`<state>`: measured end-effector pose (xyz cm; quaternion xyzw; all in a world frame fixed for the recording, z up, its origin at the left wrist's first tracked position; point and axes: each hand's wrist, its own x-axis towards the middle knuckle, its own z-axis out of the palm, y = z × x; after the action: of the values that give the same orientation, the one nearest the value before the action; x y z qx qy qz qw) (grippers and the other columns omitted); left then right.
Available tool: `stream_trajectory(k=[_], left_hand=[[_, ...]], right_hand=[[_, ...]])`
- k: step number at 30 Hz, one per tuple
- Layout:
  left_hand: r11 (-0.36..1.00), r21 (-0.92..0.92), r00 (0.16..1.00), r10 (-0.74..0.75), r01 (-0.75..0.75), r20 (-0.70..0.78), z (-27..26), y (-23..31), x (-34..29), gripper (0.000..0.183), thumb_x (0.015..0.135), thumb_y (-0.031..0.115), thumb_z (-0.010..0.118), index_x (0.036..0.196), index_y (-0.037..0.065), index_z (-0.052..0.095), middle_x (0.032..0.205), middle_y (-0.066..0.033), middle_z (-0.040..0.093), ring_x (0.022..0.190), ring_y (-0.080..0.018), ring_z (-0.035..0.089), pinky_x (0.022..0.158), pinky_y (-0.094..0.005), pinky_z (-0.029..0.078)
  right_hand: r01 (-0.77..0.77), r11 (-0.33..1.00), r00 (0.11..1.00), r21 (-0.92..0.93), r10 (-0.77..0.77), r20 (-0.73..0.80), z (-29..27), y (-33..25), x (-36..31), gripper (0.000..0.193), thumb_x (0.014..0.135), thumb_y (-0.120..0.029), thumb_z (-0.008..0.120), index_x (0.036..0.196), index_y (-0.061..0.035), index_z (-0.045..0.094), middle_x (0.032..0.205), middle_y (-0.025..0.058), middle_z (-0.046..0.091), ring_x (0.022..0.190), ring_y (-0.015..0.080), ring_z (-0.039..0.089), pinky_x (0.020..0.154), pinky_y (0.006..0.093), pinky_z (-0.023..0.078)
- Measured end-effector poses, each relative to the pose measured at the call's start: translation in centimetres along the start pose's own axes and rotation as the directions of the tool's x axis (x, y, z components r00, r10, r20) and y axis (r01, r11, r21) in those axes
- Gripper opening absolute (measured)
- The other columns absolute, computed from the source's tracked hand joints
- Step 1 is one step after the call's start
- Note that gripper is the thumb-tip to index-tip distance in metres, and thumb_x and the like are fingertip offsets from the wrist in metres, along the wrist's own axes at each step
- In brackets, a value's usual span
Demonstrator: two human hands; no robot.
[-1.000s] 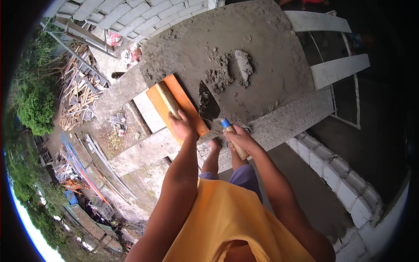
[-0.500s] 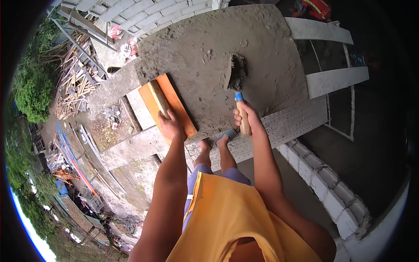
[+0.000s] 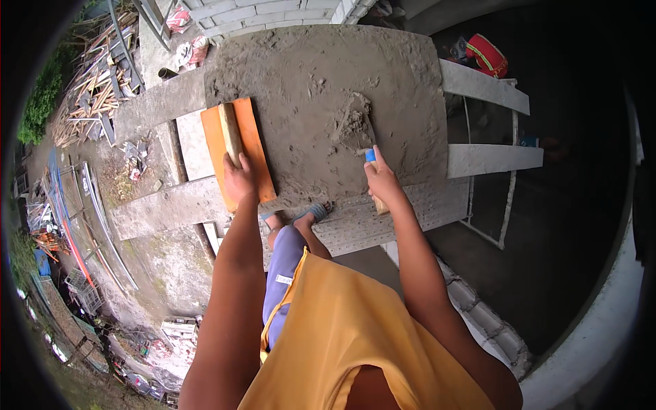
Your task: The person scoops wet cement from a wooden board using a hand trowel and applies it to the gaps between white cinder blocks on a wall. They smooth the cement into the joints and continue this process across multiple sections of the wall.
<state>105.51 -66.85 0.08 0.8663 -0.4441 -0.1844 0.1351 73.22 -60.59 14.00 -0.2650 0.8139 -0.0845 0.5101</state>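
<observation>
My left hand (image 3: 240, 179) is closed around the wooden handle of an orange plastering float (image 3: 249, 130). The float lies at the left edge of a wide board spread with wet grey mortar (image 3: 287, 82). In my right hand (image 3: 384, 181) is a trowel (image 3: 370, 155) with a wooden handle and a blue collar. Its blade is at the middle of the mortar, mostly hidden by a lump of mortar (image 3: 352, 123) beside and over it. Whether the lump rests on the blade or on the board, I cannot tell.
My sandalled feet (image 3: 312, 213) stand on a dotted plank (image 3: 396, 215) at the mortar's near edge. Pale planks (image 3: 495, 160) extend right over a metal frame above a dark lower area. A block wall (image 3: 246, 14) rises behind; scrap wood (image 3: 92, 82) lies below left. A person in red (image 3: 486, 56) is at far right.
The trowel blade has turned over and come down at the mortar, with a lump now on its left side. My view has shifted; the left hand keeps its hold on the float.
</observation>
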Motion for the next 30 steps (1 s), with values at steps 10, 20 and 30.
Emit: stream_trajectory(k=[10, 20, 30], left_hand=[[1.000, 0.007, 0.999, -0.011, 0.011, -0.047, 0.7, -1.2, 0.5, 0.056, 0.096, 0.054, 0.054, 0.137, 0.017, 0.059, 0.112, -0.0182, 0.073, 0.094, -0.0403, 0.070, 0.078, -0.0501, 0.055], [0.999, 0.049, 1.000, -0.003, 0.004, -0.020, 0.7, -1.1, 0.7, 0.056, 0.097, 0.055, 0.054, 0.138, 0.017, 0.057, 0.108, -0.0192, 0.073, 0.094, -0.0394, 0.071, 0.076, -0.0506, 0.055], [0.999, 0.009, 0.998, -0.045, 0.044, 0.044, -0.4, -0.2, 0.1, 0.058, 0.098, 0.054, 0.053, 0.141, 0.016, 0.055, 0.114, -0.0202, 0.071, 0.101, -0.0427, 0.068, 0.083, -0.0509, 0.053]], right_hand=[[0.054, 0.989, 0.975, -0.137, -0.023, 0.220, -2.8, 1.9, -4.5, 0.070, 0.101, -0.030, 0.055, 0.163, -0.0211, 0.024, 0.073, 0.0077, 0.058, 0.052, 0.0157, 0.055, 0.050, 0.0364, 0.049], [0.042, 0.994, 0.989, -0.106, -0.026, 0.147, 1.6, 4.4, -2.5, 0.069, 0.102, -0.030, 0.053, 0.163, -0.0174, 0.022, 0.072, 0.0116, 0.061, 0.050, 0.0191, 0.058, 0.052, 0.0377, 0.050], [0.213, 0.893, 0.922, -0.397, -0.319, -0.222, -6.5, 5.9, 6.4, 0.047, 0.091, -0.032, 0.066, 0.125, -0.0046, 0.049, 0.102, 0.0303, 0.068, 0.099, 0.0510, 0.065, 0.080, 0.0549, 0.052]])
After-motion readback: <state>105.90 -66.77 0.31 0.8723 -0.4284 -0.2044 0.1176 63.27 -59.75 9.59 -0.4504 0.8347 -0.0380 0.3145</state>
